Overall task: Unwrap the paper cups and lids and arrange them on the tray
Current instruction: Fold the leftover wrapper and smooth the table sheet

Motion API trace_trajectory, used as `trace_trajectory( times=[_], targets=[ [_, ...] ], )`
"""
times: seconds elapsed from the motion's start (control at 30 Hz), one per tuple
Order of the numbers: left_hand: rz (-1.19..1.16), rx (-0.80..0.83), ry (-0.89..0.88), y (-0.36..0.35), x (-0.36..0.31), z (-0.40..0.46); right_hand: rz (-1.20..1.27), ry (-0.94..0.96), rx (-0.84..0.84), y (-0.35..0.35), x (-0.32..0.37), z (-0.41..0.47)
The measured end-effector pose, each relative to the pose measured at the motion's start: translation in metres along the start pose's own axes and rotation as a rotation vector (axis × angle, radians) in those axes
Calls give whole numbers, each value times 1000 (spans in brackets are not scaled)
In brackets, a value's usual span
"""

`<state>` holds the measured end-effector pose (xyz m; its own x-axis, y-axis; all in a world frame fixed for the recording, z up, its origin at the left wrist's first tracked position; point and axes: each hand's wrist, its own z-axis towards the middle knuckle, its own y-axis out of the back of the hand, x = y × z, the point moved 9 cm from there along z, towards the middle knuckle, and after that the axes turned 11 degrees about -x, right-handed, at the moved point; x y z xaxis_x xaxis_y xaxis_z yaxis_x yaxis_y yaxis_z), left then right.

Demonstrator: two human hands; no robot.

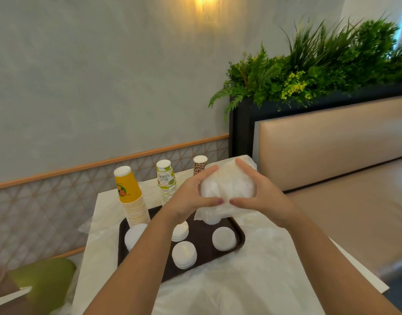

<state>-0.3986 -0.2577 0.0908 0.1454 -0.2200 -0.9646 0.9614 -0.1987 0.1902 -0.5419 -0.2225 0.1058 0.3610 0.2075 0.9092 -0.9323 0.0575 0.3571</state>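
**Handling the wrapped lid pack above the tray**

Location. The soft white plastic-wrapped pack of round lids [227,192] is held in the air over the far right corner of the dark brown rectangular tray [202,235], which sits on the white table [252,280]. Four short stacks of white round lids, for example the nearest stack [184,254], already stand on the tray. The tall stack of yellow paper cups [131,198] stands at the tray's far left corner. The white "Hello Summer" cup stack [166,180] and the leopard-print cup stack [198,165] stand behind; whether they rest on the tray cannot be told.

Hand state. The left hand [191,196] and the right hand [261,196] cup the pack from opposite sides, fingers curved round it, thumb tips almost meeting on the near face.

Handling judgement.
- Weight: probably light.
- Wrap: thin, slack and likely slippery; it crumples rather than resists.
- Contents: thin lids, likely to bend or dent under a hard squeeze, and free to slide and scatter once the film opens.

Recommended hold. Support the pack by its sides. Pinch loose film, not lids, at the hanging lower edge [209,215] and open it low over the tray.
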Motion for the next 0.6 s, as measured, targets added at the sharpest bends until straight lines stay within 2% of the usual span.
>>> trace_trajectory(
  times=[0.17, 0.3, 0.43, 0.5, 0.6],
  targets=[
    [423, 23, -98, -13, -6, 0, -379, 106, -230, 17, -6, -12],
    [629, 23, -207, -43, -10, -1, -414, 92, -438, 36, -18, -38],
    [577, 59, -257, -83, 2, -6, -473, 105, -597, 62, -30, -72],
    [539, 93, -298, -105, 5, -8, -532, 81, -645, 76, -42, -87],
    [469, 176, -359, -147, 9, -14, -481, 63, -678, 107, -66, -113]
  ],
)
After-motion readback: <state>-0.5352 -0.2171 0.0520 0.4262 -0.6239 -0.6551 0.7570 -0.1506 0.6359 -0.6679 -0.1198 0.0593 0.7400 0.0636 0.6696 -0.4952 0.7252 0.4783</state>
